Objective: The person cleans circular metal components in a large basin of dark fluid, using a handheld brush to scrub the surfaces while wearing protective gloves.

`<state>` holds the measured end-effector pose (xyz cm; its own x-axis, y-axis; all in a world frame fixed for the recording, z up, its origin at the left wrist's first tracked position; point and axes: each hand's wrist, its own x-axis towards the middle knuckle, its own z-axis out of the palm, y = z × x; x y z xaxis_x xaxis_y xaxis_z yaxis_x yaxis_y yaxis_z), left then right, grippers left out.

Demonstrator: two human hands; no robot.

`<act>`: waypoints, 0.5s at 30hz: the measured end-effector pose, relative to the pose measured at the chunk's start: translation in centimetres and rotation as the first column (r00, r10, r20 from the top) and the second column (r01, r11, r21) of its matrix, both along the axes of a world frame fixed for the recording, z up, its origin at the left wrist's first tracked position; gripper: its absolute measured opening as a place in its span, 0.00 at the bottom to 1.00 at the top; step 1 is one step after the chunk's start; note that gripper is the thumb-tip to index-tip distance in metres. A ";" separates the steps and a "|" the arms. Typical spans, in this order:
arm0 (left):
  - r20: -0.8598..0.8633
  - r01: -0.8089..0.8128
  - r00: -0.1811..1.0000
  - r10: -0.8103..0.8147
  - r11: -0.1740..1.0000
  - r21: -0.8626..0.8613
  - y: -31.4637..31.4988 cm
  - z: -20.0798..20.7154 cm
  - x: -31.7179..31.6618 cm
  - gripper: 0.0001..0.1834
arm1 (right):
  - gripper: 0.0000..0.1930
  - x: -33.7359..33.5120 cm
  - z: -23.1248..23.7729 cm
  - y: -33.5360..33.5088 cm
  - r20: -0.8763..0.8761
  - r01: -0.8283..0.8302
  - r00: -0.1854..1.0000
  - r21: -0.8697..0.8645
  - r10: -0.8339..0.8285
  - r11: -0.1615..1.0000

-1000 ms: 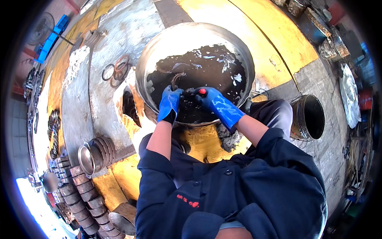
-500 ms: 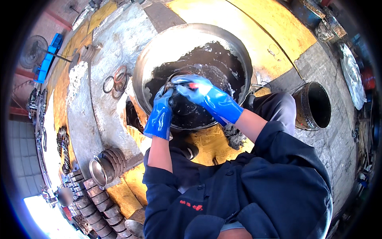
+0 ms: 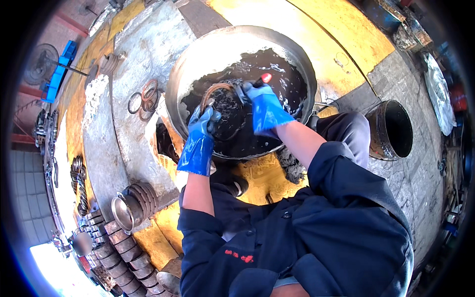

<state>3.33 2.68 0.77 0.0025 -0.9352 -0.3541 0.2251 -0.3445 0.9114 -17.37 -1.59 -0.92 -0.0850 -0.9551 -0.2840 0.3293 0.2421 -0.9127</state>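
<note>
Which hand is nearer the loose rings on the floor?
Left. The left hand, holding a ring at the basin, is right of the loose rings; the right hand is farther right, holding a red-ended tool.

Harsh brightness bleaches the yellow floor panels [image 3: 277, 22] near the top, highlights glint on glossy blue rubber gloves [image 3: 196, 151] and dark shiny liquid [image 3: 235, 126], a white patch [image 3: 59, 272] glares at lower left, and floor seams bend toward a black, blue-fringed rim.

Rough, probably metal ring [image 3: 214, 87]
</note>
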 end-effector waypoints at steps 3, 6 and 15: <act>-0.085 0.068 0.994 -0.072 0.997 -0.045 -2.3 0.1 -3.9 0.19 | 0.11 -7.5 -9.6 0.0 -0.057 -0.023 0.998 -0.235 0.009 0.972; -0.072 -0.047 0.996 0.046 0.999 -0.008 -1.9 -1.1 -1.4 0.18 | 0.12 -6.0 -8.2 0.3 -0.495 -0.051 0.846 0.293 0.197 0.955; -0.044 0.003 0.999 0.002 0.993 0.115 -1.5 -0.1 -1.3 0.20 | 0.13 -3.5 2.3 -1.0 -0.069 -0.428 0.898 -0.367 0.434 0.826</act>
